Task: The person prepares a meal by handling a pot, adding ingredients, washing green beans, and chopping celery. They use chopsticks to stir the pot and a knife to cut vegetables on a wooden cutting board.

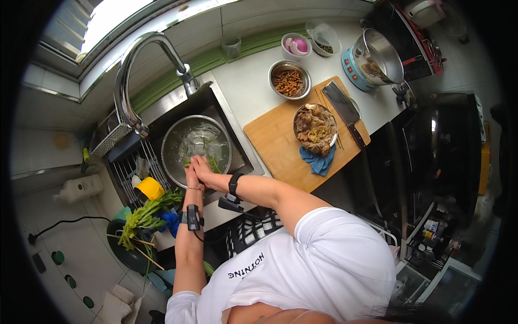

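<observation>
A steel bowl of water (170,133) stands in the metal sink (243,156), its surface rippled. At its near rim, my left hand (191,175) and my right hand (202,169) are pressed close together. Green vegetable stalks (213,162) lie in the water beside my fingers, and some seem to be between the hands. The palms face inward, so I cannot tell how firmly either hand grips them. The chrome faucet (139,52) arches over the sink from the back, its spout left of the bowl.
Leafy celery (139,218) and a yellow cup (149,188) lie left of my arms. On the right, a wooden cutting board (267,137) bears a bowl of cooked meat (315,125), a blue cloth (319,161) and a cleaver (340,103). A glass-sided pot (376,58) stands behind.
</observation>
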`<state>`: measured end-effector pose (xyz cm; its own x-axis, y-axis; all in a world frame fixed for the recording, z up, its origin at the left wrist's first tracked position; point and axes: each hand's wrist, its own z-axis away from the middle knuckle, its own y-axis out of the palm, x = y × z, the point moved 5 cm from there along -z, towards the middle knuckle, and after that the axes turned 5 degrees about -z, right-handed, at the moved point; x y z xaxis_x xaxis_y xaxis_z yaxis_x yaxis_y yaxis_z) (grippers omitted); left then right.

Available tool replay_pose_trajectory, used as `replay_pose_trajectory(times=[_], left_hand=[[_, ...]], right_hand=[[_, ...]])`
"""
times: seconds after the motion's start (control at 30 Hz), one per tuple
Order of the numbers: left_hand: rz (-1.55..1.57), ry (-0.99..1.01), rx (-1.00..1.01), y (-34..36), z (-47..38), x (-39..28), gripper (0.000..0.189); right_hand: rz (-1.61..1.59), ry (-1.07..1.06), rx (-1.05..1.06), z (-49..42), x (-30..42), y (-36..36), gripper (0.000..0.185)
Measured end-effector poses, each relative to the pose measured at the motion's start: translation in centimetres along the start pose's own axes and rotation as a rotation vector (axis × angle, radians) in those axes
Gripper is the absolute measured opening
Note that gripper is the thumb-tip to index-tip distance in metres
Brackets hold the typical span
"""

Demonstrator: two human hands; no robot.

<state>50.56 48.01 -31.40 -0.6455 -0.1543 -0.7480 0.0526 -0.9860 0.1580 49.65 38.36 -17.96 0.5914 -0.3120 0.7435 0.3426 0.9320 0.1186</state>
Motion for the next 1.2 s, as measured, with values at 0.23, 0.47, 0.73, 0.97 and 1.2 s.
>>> replay_pose_trajectory(times=[0.23,0.47,0.73,0.97,1.2], left_hand=[[0.259,0.185,0.024,0.9,2.9,-5.6,0.026],[0.074,0.210,-0.044,3.1,3.8,-6.8,0.021],[0.066,0.114,0.082,1.3,2.2,-2.5,0.028],[-0.171,0.432,-0.347,3.7,9.3,-7.5,0.027],[-0.103,0.913,-0.131,24.7,25.1,-20.8,0.027]], right_hand=[[-0.045,-0.870,0.147,2.3,5.4,2.1,0.023],[0.068,-0.222,0.007,1.0,2.3,-0.3,0.025],[-0.020,-0.574,0.053,2.9,4.6,1.0,0.022],[-0.079,-0.543,0.096,6.3,6.3,-3.1,0.026],[-0.266,-1.136,0.159,18.4,23.0,-17.0,0.030]])
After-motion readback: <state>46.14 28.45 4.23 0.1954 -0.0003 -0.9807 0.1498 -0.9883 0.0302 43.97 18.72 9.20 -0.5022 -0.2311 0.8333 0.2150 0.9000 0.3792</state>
